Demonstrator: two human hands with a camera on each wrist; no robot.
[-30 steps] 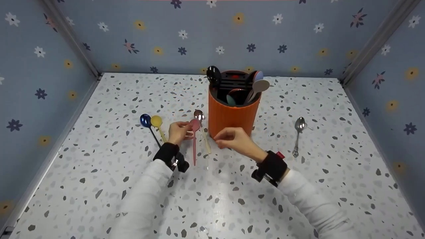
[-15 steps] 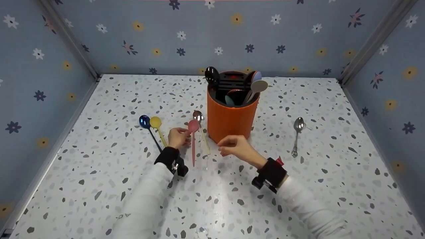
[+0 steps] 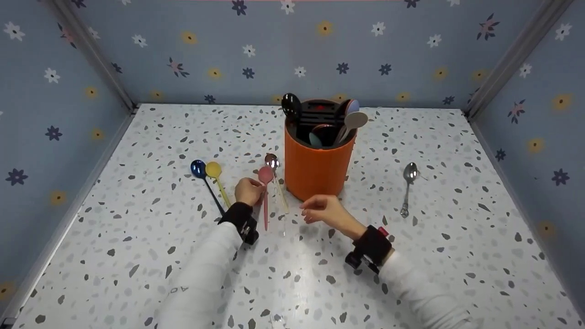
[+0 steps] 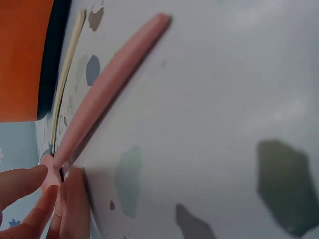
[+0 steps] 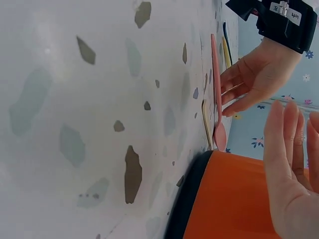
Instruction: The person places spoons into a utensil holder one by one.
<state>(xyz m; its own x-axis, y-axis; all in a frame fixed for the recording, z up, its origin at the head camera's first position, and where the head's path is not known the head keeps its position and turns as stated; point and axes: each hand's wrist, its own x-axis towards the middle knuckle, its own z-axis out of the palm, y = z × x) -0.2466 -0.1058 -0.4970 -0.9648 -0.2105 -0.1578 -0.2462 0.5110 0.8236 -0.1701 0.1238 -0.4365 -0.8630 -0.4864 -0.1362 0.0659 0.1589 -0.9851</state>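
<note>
My left hand (image 3: 249,191) pinches the pink spoon (image 3: 265,183) at its neck, and the spoon lies flat on the table. The left wrist view shows my fingertips (image 4: 60,199) around the neck, with the pink spoon's (image 4: 109,84) handle stretching away. Just right of it lies a metal spoon (image 3: 273,160) with a pale handle. My right hand (image 3: 320,208) hovers empty in front of the orange utensil holder (image 3: 319,171), fingers relaxed. The right wrist view shows those fingers (image 5: 291,149) straight beside the holder (image 5: 234,199).
A blue spoon (image 3: 199,168) and a yellow spoon (image 3: 213,169) lie side by side left of my left hand. A silver spoon (image 3: 409,176) lies right of the holder, which contains several spoons. Flowered walls (image 3: 68,114) close in the speckled table (image 3: 297,274) on three sides.
My left hand has lowered the pink spoon onto the table and slid slightly toward me. The right hand has drawn back from the holder's base toward me.
</note>
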